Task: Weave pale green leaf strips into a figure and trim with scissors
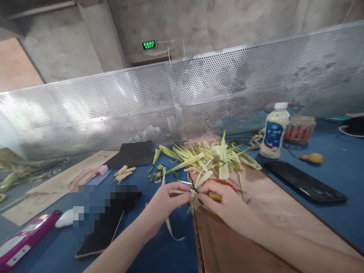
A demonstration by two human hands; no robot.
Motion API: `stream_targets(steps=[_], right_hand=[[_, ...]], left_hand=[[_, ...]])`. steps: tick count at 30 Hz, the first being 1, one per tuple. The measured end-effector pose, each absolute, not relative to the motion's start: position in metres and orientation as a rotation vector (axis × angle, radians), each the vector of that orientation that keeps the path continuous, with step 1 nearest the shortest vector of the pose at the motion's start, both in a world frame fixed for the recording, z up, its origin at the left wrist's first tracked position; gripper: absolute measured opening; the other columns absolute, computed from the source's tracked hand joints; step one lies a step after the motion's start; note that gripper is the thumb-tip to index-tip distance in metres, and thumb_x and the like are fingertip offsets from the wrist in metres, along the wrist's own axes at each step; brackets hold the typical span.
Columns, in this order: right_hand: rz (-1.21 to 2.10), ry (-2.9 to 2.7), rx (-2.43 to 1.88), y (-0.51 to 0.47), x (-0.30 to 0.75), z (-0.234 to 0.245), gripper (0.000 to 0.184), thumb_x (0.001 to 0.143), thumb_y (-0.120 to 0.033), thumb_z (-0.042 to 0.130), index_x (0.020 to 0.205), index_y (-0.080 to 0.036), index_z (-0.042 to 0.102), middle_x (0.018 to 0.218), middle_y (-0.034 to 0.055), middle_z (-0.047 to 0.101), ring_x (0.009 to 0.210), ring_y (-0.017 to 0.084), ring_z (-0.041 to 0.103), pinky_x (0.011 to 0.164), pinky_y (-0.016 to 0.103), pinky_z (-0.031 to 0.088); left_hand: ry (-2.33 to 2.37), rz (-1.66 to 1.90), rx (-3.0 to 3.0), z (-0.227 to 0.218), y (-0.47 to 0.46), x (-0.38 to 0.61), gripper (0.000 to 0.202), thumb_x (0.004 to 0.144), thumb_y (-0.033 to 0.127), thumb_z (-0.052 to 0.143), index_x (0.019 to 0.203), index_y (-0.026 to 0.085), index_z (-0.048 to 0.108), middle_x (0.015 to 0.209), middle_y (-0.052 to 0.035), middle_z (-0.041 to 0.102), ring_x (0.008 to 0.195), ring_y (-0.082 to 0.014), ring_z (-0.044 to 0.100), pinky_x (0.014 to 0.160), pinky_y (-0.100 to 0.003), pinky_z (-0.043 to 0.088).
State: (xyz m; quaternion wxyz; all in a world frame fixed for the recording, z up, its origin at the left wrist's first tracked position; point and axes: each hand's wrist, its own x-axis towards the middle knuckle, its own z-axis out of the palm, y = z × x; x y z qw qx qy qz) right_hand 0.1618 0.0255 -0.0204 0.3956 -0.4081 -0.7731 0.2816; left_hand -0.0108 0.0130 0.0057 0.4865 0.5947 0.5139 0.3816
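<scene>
My left hand (172,199) and my right hand (220,199) meet at the left edge of a cardboard sheet (227,239). Both pinch a small pale-green bundle of corn husk strips (193,192) between thumb and fingertips. One long thin strip (170,229) hangs below my left hand, its end curling over the blue tabletop. Just behind the fingers lies a pair of scissors, its red handle (229,183) partly hidden by my right hand. A yellow piece (215,197) shows under the right fingers. Beyond is a loose pile of corn husks (210,157).
A milky drink bottle (274,132), a lidded jar (300,129) and a black phone (305,182) stand or lie at right. Left are a purple device (28,237), a black case (104,227) and dry husk pieces (124,173). A perforated metal screen (119,106) borders the back.
</scene>
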Motion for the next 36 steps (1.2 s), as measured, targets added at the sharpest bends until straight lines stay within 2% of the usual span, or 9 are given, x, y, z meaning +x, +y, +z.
stream_targets(steps=[9,15,25,36], right_hand=[[0.571,-2.003,-1.008,0.023,0.161,-0.022,0.013,0.08,-0.024,0.046,0.074,-0.021,0.057,0.075,-0.0002,0.059,0.074,0.015,0.053,0.069,0.028,0.04],[0.572,-2.004,-1.006,0.023,0.162,-0.019,0.012,0.08,-0.024,0.046,0.075,-0.02,0.057,0.077,0.0007,0.059,0.075,0.016,0.053,0.07,0.029,0.041],[0.451,-2.054,-1.024,0.019,0.158,-0.023,0.017,0.083,-0.023,0.042,0.074,-0.02,0.056,0.076,0.0013,0.056,0.077,0.016,0.051,0.069,0.03,0.041],[0.589,-1.94,-1.046,0.021,0.161,-0.02,0.011,0.078,-0.025,0.048,0.079,-0.02,0.058,0.077,0.0,0.061,0.075,0.015,0.056,0.071,0.028,0.043]], left_hand=[[1.109,0.915,1.336,-0.001,0.017,-0.012,0.019,0.061,0.029,0.067,0.072,0.016,0.059,0.068,0.0021,0.054,0.058,-0.0076,0.043,0.053,-0.019,0.032],[1.08,0.934,1.316,-0.001,0.016,-0.013,0.018,0.064,0.028,0.065,0.076,0.016,0.06,0.071,0.0012,0.055,0.06,-0.0078,0.044,0.055,-0.019,0.032],[1.155,0.917,1.32,-0.006,0.018,-0.012,0.024,0.059,0.031,0.069,0.074,0.013,0.062,0.065,0.0015,0.055,0.056,-0.0071,0.042,0.052,-0.02,0.031],[1.163,0.97,1.319,-0.002,0.017,-0.015,0.026,0.065,0.032,0.066,0.084,0.015,0.063,0.077,-0.0015,0.058,0.065,-0.0095,0.045,0.057,-0.02,0.034]])
